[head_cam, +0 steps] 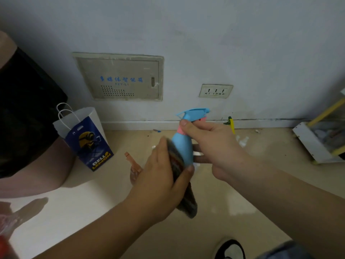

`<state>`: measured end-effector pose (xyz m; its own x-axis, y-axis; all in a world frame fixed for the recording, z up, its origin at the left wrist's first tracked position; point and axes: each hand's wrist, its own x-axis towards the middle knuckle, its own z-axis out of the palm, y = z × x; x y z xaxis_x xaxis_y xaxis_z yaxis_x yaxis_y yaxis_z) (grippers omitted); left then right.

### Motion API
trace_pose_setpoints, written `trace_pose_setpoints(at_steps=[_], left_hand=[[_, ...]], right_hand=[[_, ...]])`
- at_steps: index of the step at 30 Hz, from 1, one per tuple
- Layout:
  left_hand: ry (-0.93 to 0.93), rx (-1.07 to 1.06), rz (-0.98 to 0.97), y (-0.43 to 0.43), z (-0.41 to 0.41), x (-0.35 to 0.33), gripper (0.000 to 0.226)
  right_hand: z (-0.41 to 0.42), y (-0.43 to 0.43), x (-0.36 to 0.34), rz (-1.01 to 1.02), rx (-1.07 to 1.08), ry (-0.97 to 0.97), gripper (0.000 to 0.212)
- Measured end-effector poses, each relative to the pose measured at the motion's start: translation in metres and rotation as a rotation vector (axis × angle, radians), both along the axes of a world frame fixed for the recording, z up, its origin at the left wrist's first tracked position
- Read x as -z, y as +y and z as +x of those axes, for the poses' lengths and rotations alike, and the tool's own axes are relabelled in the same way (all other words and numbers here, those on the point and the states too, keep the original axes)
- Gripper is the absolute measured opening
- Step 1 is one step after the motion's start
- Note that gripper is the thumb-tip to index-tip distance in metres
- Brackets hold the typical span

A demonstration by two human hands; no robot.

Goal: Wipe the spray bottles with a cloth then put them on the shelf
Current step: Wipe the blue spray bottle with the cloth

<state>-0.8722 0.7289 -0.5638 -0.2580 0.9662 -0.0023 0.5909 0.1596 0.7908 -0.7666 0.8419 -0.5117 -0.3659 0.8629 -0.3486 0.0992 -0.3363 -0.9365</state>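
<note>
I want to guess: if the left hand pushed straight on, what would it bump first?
The left hand grips the dark cloth, so it would probably meet the blue spray bottle just beyond the cloth.

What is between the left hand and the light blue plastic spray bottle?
A dark grey cloth, held by the left hand against the light blue plastic spray bottle, in the head view.

Bag [87, 139] left of spray bottle [182, 148], shelf [308, 144] far right.
</note>
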Motion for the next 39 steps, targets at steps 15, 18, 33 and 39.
trace_pose_setpoints(at_steps=[15,18,33,39], left_hand=[[0.294,-0.031,0.158,0.010,0.008,-0.004,0.086],[0.299,0.025,0.165,0.010,-0.004,-0.002,0.085],[0.213,-0.080,0.099,0.015,-0.019,-0.005,0.117],[-0.114,-0.240,0.039,0.019,-0.042,0.001,0.053]], right_hand=[[-0.006,-0.010,0.014,-0.074,-0.040,-0.054,0.022],[-0.005,-0.004,0.005,-0.095,-0.023,-0.031,0.021],[-0.014,-0.016,0.001,-0.007,0.015,-0.022,0.015],[-0.010,-0.028,-0.010,0.096,-0.349,-0.260,0.048]])
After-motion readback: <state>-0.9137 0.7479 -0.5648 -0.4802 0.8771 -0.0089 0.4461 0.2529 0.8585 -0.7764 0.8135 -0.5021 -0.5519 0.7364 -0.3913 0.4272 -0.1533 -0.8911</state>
